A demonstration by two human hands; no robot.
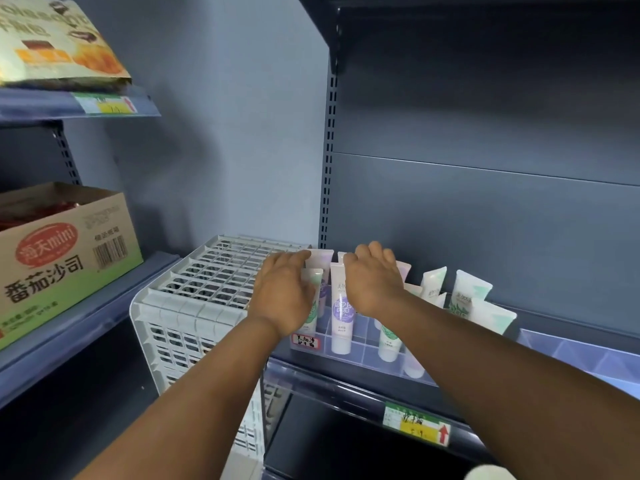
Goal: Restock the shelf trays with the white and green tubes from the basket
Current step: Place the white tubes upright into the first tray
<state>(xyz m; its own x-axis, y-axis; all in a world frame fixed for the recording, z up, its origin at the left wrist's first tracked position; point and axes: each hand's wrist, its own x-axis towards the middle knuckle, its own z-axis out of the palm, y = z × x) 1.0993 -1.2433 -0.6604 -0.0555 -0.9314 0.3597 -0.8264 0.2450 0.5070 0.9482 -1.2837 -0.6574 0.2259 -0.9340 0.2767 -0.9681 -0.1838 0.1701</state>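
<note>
At the shelf's left end, I reach both hands into the clear tray (pixel 349 355): my left hand (pixel 284 295) rests relaxed fingers on the tubes (pixel 341 317) standing cap-down there; my right hand (pixel 374 278) arches loosely over the back row, whether pinching one I cannot tell. The upturned basket (pixel 194 306) sits beside. These tubes look light, soft-walled and slick, best gripped mid-body.

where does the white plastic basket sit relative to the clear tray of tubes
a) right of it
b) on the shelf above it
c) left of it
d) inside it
c: the white basket stands at the left, beside the clear tray that holds the upright tubes, on the far side of the left hand.
</note>
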